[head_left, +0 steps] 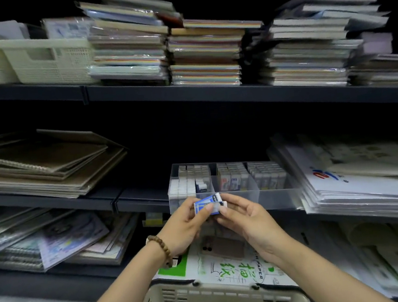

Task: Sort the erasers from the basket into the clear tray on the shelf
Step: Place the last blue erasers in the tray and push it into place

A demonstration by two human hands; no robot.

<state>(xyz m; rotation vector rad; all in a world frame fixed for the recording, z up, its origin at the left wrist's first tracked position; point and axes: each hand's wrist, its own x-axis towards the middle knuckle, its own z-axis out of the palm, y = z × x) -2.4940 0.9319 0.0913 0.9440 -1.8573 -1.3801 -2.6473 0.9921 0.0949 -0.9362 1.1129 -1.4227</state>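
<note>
Both hands meet just in front of the clear tray on the middle shelf. My left hand and my right hand together hold a small bunch of erasers in blue and white sleeves. The tray has three compartments, each filled with rows of upright erasers. The beige slotted basket sits below my forearms at the bottom edge; its inside is hidden.
A phone lies on a white paper pack behind the basket. Sketch pads are stacked right of the tray, brown notebooks to the left. The top shelf carries paper stacks and cream baskets.
</note>
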